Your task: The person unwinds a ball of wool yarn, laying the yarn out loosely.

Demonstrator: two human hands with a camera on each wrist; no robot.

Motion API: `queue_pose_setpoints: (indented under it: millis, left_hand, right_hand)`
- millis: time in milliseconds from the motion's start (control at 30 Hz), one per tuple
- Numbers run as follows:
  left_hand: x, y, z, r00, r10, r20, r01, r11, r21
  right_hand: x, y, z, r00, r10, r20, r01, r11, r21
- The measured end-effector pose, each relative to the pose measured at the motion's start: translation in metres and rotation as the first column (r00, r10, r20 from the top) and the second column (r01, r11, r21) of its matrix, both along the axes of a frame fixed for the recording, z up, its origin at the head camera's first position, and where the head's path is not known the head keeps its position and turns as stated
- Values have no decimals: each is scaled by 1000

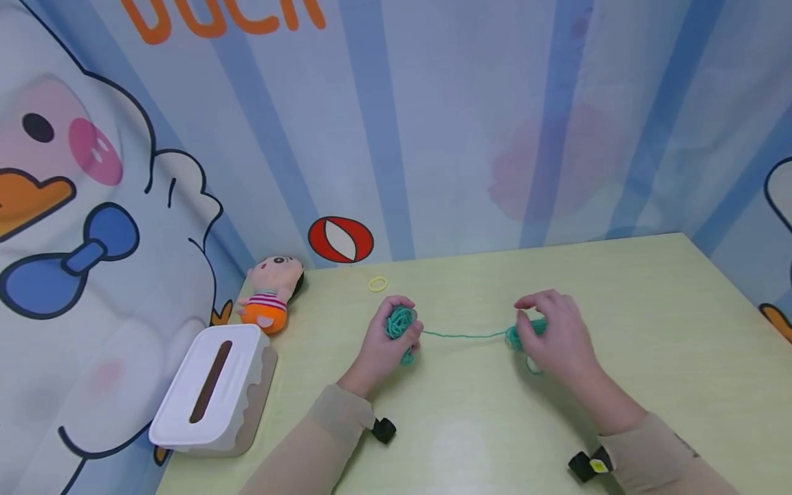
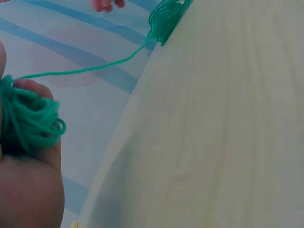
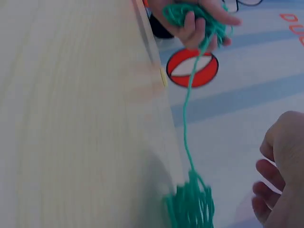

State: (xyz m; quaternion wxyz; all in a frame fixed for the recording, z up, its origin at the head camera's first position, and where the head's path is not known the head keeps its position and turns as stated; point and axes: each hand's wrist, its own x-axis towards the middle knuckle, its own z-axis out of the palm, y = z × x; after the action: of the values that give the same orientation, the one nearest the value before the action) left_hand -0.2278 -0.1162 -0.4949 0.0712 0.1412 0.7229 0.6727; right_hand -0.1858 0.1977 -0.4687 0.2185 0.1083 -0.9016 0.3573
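Note:
My left hand (image 1: 382,342) grips a green ball of yarn (image 1: 401,322), its thumb and fingers curled round it; loops stick out in the left wrist view. One strand of yarn (image 1: 464,336) spans sideways to a second green yarn bundle (image 1: 513,337). Over that bundle hovers my right hand (image 1: 559,337), fingers loosely bent. Both wrist views show a gap between its fingers (image 3: 268,173) and the bundle (image 3: 190,206). From above, the thumb hides part of the bundle, and a loose loop droops below. Whether the bundle touches the table cannot be told.
A yellow ring (image 1: 377,284) lies near the table's back edge. At the left stand a plush doll (image 1: 269,295) and a white-lidded tissue box (image 1: 210,388). A printed cloth (image 1: 458,137) backs the pale wooden table (image 1: 470,426).

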Motion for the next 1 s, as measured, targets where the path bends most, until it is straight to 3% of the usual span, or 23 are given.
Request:
queue_pose_setpoints:
  millis: [67,167,267,333,567,833,1000]
  left_hand:
    - [1,1,1,1000,-13,-6,13,1000,13]
    - [2,1,4,1000,-22,-2,22,999,32]
    - [3,1,5,1000,-19,-7,19,999,35]
    - [3,1,7,1000,-21,-18,22,999,40]
    - [3,2,12,1000,-1,-21,2,1000,29]
    - [-2,2,4,996,54,-67,-53,999,8]
    - [-2,-1,1,996,64,-68,-66,997,-27]
  right_hand:
    - [0,-25,1,993,120,-2,-119,993,9]
    - [-1,-59,2,950,287,121,-290,957,9]
    - [-4,-85,0,901,366,233,-370,929,-29]
    - [-5,-96,0,888,383,255,-382,922,-59]
    - [-3,-97,7,924,354,147,-344,935,-88]
    - [-1,-60,21,964,266,17,-260,952,-162]
    - [-1,-36,24,977,194,-91,-209,956,-206]
